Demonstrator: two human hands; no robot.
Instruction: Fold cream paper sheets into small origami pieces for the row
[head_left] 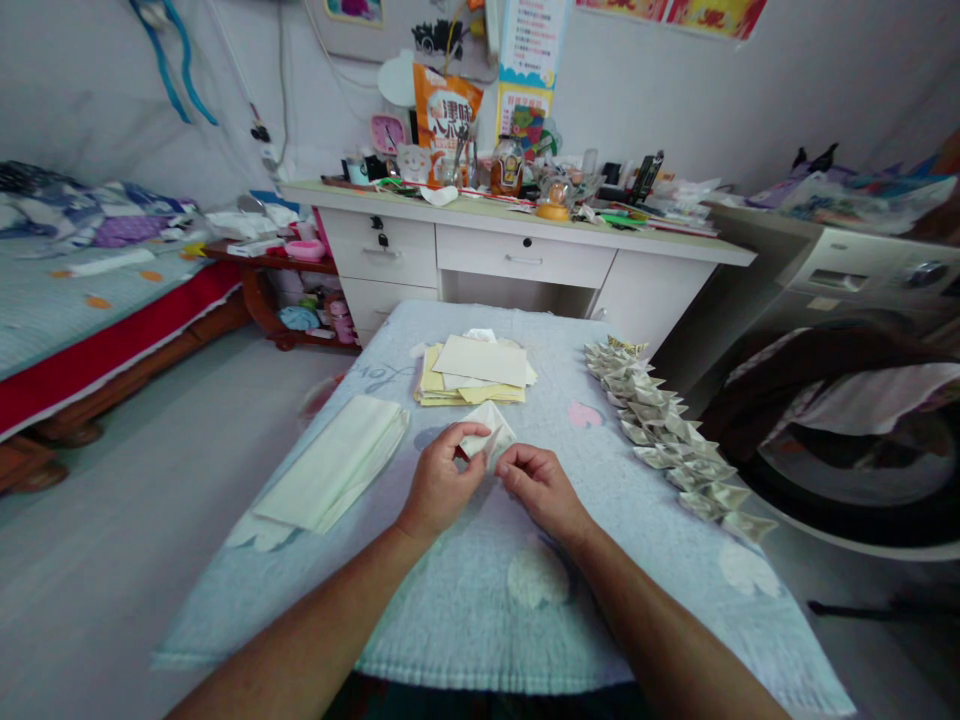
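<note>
A small folded piece of pale paper (491, 420) is between my two hands, above the middle of the cloth-covered table. My left hand (448, 475) pinches its left side between thumb and fingers. At its lower right edge, my right hand (541, 485) has thumb and forefinger pressed together on the paper. Just beyond lies a stack of cream and yellow paper sheets (480, 362). A longer pile of folded pale paper (337, 465) rests to the left. Along the right side, several pointed folded paper pieces (667, 430) stand in rows.
A patterned light blue cloth (465, 620) covers the table. Behind it stands a white desk (525, 250) crowded with jars, a pink clock (388, 133) and an orange snack bag (446, 115). A washing machine (847, 300) is at the right, a bed (112, 300) at the left.
</note>
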